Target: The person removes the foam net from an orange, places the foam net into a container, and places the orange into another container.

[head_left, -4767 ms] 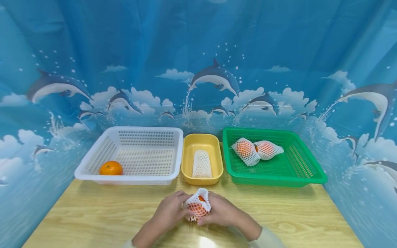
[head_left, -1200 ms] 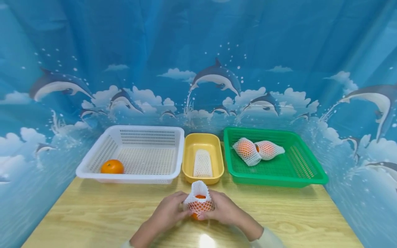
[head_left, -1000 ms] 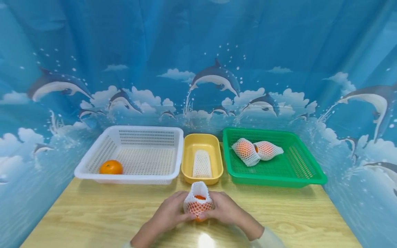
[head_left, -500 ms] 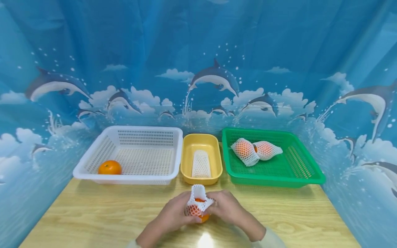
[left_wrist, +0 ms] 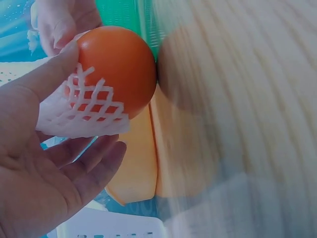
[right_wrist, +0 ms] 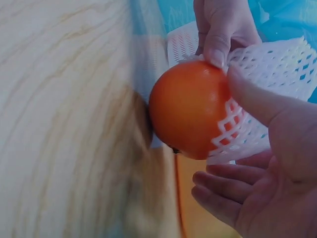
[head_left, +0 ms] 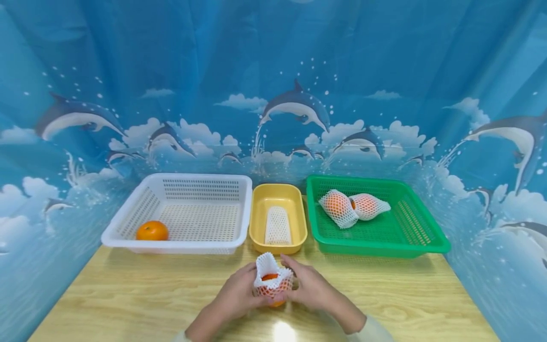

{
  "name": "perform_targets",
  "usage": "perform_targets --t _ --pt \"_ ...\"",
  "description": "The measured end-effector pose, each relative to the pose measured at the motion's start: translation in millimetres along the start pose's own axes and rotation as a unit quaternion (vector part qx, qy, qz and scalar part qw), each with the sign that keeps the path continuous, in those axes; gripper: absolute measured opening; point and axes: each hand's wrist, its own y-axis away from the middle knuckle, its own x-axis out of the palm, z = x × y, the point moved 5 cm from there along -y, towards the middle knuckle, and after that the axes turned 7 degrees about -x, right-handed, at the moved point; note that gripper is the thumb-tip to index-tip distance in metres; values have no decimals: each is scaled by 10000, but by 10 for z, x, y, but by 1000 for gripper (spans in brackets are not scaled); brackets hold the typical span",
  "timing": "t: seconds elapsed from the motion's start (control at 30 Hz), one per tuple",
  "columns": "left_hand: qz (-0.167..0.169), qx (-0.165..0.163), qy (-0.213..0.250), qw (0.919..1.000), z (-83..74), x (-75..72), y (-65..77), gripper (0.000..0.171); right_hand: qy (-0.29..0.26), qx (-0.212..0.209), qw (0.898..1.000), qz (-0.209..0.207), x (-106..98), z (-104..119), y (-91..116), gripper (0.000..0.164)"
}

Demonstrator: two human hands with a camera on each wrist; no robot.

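In the head view, an orange (head_left: 270, 277) sits partly inside a white foam net (head_left: 264, 264), low over the table in front of the yellow tray. The net's open end stands up. Bare peel shows at the bottom in both wrist views, where the orange (left_wrist: 119, 69) bulges out of the net's edge. My left hand (head_left: 240, 289) holds the net and fruit from the left, thumb at the net's edge. From the right, my right hand (head_left: 314, 287) has its thumb against the net (right_wrist: 267, 74) and its other fingers loosely curved, the index raised off it.
A white basket (head_left: 201, 244) at the back left holds one bare orange (head_left: 152, 231). The yellow tray (head_left: 258, 213) in the middle has a flat foam net (head_left: 278, 225). Two netted oranges (head_left: 337, 205) lie in the green basket (head_left: 410, 248) at the back right.
The net has gone from wrapping the orange's lower part to leaving bare peel below it, its upper end raised. Since half a second ago, the right index finger has come off the net.
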Motion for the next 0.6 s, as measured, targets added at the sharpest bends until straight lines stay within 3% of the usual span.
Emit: perform_targets --t 0.3,0.6 --pt "-448 230 -580 9970 -15 -98 25 34 -276 -521 9983 24 63 8 -47 74" --pt "-86 -72 144 9998 54 -37 35 60 -371 -578 9976 -35 31 15 -57 49"
